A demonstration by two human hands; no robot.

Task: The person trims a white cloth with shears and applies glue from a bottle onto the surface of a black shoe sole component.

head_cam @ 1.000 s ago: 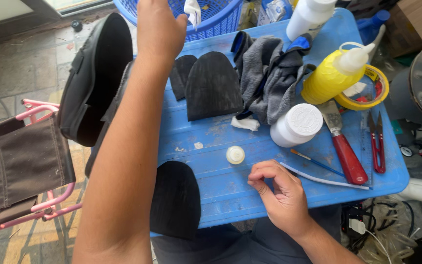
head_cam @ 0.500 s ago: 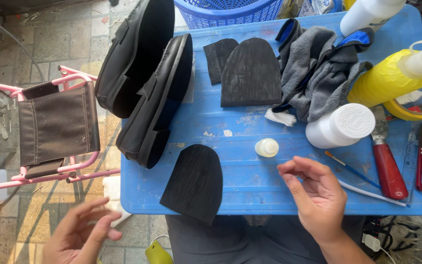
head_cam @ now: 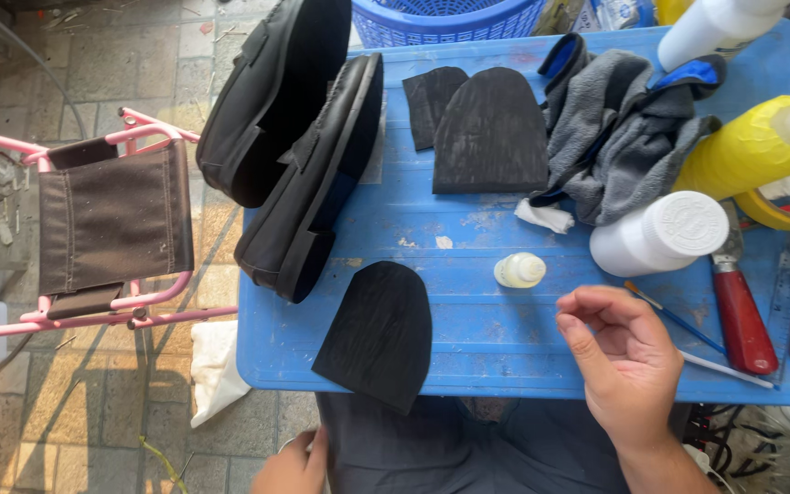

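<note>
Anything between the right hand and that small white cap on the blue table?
Nothing visible. The right hand hovers over the blue table, fingers curled, holding nothing. The small white cap lies just up and left of it with bare tabletop between. The white bottle and the thin brush lie to the right, off that line.

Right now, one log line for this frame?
left hand: empty, low by lap | right hand: empty, curled over table edge | nearest: small bottle, brush | sole piece: overhangs edge
</note>
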